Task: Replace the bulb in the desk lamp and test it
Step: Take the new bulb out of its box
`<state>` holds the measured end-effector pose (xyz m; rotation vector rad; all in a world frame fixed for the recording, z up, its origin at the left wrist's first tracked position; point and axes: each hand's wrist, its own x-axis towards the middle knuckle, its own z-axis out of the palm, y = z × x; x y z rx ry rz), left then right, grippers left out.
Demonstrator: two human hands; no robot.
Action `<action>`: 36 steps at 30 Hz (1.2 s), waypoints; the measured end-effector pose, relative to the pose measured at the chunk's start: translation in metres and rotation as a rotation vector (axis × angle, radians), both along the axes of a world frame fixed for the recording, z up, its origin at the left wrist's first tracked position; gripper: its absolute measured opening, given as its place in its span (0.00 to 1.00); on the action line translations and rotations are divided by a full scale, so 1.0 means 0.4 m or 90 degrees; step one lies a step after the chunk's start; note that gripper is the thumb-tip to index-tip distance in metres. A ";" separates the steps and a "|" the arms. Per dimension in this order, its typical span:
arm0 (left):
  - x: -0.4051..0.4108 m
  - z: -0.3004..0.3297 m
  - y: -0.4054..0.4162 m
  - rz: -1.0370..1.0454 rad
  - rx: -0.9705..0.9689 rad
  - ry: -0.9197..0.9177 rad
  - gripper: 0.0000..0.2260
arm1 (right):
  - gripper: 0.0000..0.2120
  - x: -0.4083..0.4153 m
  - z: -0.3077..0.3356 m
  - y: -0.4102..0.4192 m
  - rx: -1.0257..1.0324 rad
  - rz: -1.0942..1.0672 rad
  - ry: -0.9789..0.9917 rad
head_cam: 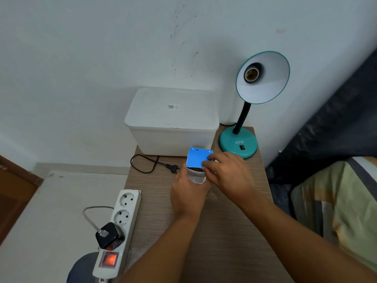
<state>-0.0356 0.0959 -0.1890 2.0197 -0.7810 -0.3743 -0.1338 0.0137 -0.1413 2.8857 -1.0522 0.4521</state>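
Box (196, 166): mid-table, upright, blue flap open toward wall. Left hand (188, 190) grips its body; right hand (226, 172) pinches the flap. Lamp (251, 103), far right corner: socket (251, 74) empty, beyond right hand. Plug (172, 168) loose, left of box.

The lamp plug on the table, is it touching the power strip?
Apart. The head view shows the plug lying loose, with bare table between it and the power strip.

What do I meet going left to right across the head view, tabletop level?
Power strip → loose lamp plug → left hand holding the bulb box → right hand on its flap → desk lamp, socket empty.
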 end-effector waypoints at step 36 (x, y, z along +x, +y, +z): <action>0.130 0.059 -0.042 -0.305 0.162 -0.142 0.53 | 0.23 0.018 0.039 -0.081 -0.032 -0.037 -0.117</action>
